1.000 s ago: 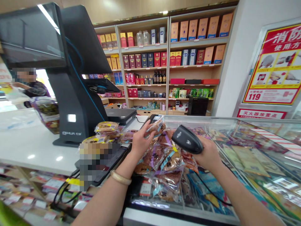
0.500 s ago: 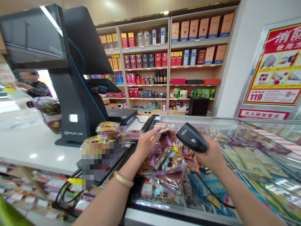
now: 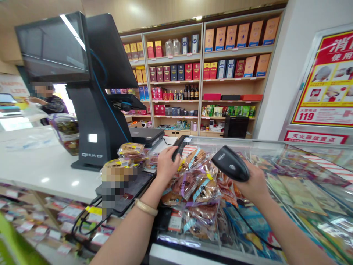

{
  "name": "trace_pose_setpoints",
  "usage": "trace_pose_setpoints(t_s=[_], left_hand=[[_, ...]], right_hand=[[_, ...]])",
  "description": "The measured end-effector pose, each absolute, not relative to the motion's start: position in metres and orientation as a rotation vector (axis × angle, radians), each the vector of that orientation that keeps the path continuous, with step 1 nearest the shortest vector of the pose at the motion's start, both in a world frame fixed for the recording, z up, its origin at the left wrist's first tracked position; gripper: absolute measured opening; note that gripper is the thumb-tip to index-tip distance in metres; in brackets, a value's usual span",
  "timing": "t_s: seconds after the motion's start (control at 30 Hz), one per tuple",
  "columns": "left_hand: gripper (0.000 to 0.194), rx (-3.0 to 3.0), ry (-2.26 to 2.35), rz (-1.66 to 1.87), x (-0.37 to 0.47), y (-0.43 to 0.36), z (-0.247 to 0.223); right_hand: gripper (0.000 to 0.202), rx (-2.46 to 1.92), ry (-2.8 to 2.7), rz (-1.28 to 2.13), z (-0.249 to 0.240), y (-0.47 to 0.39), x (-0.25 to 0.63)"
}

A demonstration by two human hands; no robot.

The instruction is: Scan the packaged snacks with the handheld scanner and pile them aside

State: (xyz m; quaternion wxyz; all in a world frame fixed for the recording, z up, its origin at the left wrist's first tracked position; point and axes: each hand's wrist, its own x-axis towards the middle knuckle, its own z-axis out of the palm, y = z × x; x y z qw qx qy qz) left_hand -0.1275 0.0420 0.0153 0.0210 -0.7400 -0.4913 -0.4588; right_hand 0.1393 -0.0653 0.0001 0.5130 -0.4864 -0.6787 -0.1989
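Observation:
In my right hand is a black handheld barcode scanner, its head turned left over the heap. My left hand is at the heap's left side, its thumb against the yellow-marked edge of a clear-wrapped flat round cake with a light-blue strip. The fingers behind that edge are partly hidden. Below lie several similar wrapped cakes with blue or purple strips, piled on the glass display case. The scanner's black cable runs down over the case.
Left stands a point-of-sale terminal on a white counter. More wrapped cakes lie at its base, beside a dark flat device. A person is behind the counter's far side. Boxed goods fill back shelves.
My left hand has shifted left and lower; the wrapped cake beside it has turned from nearly edge-on to show its face. The scanner stays over the heap. The view has swung slightly left.

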Motion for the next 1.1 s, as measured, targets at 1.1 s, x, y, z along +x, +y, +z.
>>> trace_pose_setpoints(t_s=[1.1], left_hand=[[0.022, -2.02, -1.732, -1.846, -0.148, 0.061, 0.015]], right_hand=[[0.019, -1.17, -1.754, -0.409, 0.001, -0.067, 0.131]])
